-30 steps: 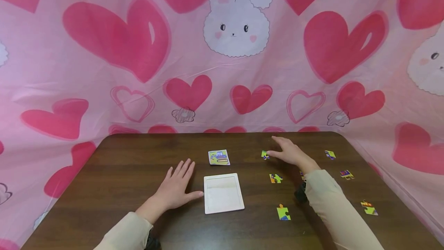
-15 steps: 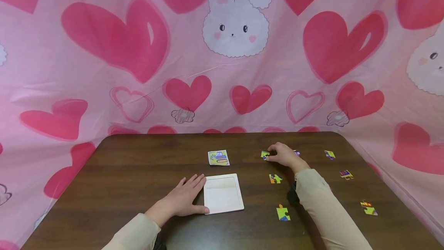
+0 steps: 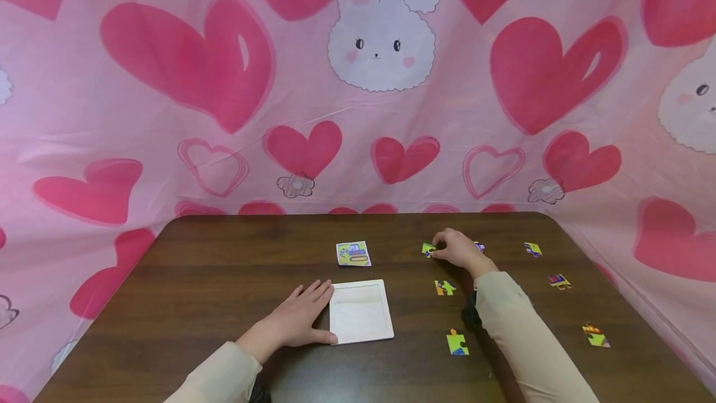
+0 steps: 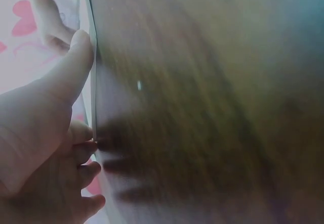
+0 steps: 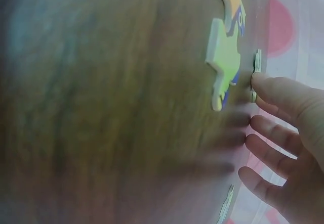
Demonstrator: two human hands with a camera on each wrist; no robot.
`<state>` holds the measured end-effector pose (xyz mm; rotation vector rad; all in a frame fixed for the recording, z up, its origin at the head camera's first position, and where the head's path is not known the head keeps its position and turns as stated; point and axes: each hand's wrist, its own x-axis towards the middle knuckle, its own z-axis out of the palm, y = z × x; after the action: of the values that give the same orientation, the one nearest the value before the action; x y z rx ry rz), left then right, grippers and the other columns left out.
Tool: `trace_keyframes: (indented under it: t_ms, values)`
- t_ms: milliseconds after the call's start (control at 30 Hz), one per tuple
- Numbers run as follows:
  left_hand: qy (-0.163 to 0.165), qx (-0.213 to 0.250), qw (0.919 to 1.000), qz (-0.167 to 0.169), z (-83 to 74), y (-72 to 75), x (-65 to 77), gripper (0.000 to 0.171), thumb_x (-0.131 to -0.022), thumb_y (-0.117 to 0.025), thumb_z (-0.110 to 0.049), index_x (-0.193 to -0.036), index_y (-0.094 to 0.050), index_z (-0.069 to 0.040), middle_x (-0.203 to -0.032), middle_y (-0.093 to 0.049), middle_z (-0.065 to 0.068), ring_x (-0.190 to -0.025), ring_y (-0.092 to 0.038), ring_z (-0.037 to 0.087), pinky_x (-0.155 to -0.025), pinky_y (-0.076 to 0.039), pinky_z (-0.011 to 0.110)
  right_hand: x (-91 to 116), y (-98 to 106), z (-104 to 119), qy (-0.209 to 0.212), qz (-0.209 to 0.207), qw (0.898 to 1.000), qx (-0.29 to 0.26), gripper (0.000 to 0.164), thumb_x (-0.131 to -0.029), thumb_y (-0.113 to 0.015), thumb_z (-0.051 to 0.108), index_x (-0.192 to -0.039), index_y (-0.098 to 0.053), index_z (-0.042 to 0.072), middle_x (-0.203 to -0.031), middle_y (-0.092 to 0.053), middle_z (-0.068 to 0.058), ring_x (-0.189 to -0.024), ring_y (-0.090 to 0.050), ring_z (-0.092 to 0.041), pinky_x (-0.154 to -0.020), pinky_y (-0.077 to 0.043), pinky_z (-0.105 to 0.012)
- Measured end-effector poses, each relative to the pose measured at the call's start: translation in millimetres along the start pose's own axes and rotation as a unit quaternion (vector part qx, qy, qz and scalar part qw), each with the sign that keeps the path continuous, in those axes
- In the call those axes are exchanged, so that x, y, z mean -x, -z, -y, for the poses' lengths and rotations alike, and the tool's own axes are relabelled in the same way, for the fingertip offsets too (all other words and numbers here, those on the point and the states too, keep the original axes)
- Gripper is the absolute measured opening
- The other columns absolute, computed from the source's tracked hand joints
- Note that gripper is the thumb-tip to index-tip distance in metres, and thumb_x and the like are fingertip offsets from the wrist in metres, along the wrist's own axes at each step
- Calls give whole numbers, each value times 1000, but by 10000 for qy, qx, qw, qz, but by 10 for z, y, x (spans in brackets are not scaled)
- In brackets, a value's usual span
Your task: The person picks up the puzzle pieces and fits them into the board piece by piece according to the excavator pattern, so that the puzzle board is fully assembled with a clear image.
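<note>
My left hand [image 3: 293, 317] lies at the left edge of a square white puzzle tray [image 3: 360, 322]. Its fingers are spread, with the thumb at the near left corner and fingertips at the far one. At the back right, my right hand [image 3: 460, 249] pinches a green and blue puzzle piece [image 3: 427, 249] between thumb and forefinger. In the right wrist view the thumb covers part of that piece [image 5: 257, 59], low at the tabletop, and the other fingers hang loosely bent. A green and orange puzzle piece [image 3: 445, 288] sits nearer, just below this hand.
A picture card of an excavator [image 3: 353, 254] lies behind the tray. Several more pieces are scattered at right: a green one [image 3: 457, 342] in front, a red and green one [image 3: 595, 335], a purple one [image 3: 559, 282]. A pink heart-print cloth [image 3: 358, 111] hangs behind the brown table [image 3: 224, 247].
My left hand has moved right, onto the tray's left edge. The right hand has drawn its fingers together on the green and blue puzzle piece, which stays about where it was.
</note>
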<state>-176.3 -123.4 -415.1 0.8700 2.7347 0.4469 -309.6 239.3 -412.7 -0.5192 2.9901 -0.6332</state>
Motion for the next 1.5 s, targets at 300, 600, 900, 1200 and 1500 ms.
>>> trace_keyframes:
  t_ms: [300,600,900,1200,1500]
  values:
    - [51,-4,10000,74,24,-21,-25,93,-77,-62,-57,-141,-31,2,-147,-25,16,-135,-19,33,-104,-16,55,-19,11,106,58,-40,10000,21,16,-78,-73,13,-84,-60,3,-82,-56,-5,-75,-51,-21,-73,-45,-41]
    - [44,-84,10000,-30,21,-15,2,94,-76,-63,-58,-140,-32,4,-146,-27,17,-134,-21,34,-104,-17,55,-22,-14,529,730,-119,9972,-128,20,-76,-75,14,-85,-60,5,-78,-59,0,-72,-55,-16,-71,-48,-37]
    - [141,-79,9999,44,22,-12,-10,95,-76,-64,-57,-140,-32,5,-146,-26,19,-134,-21,35,-105,-18,52,90,-220,1157,1551,102,9877,141,20,-74,-77,17,-85,-61,10,-78,-56,5,-73,-53,-12,-68,-47,-31]
    - [192,-79,9997,91,17,-18,-24,95,-75,-63,-58,-139,-32,5,-146,-26,19,-134,-21,35,-105,-19,50,142,-501,1516,1909,710,9790,45,15,-74,-72,14,-84,-62,11,-71,-51,6,-65,-46,-10,-58,-40,-24]
    - [117,-128,9998,9,2,-15,-25,96,-74,-64,-58,-139,-34,6,-145,-28,20,-133,-23,35,-105,-20,51,128,-661,1662,2003,874,9750,396,17,-72,-74,17,-85,-64,10,-69,-48,9,-63,-46,-8,-58,-39,-22]
